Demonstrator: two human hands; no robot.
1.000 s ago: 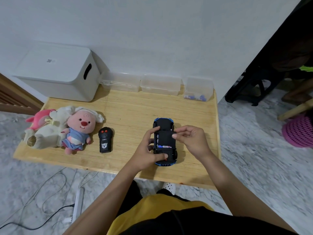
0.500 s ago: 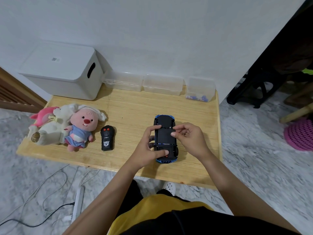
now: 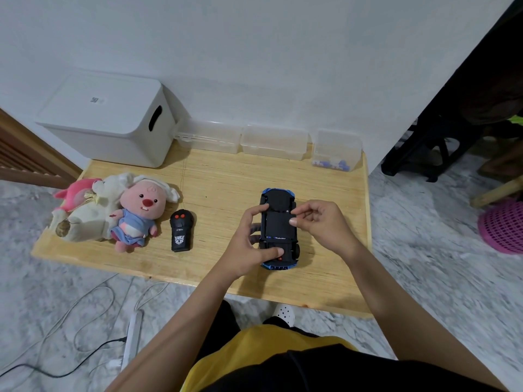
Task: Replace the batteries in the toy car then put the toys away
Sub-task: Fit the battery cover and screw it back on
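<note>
The toy car lies belly-up on the desk, and the job looks to be seating the battery cover, so the trick is to keep the car pinned flat while the cover is pressed down evenly until it sits flush. The left hand grips the car's left side, thumb on the near end and a finger curled over the far end. The right hand hovers over the right edge, thumb and fingers pinched at the cover's rim.

blue toy car upside down, on table
</note>
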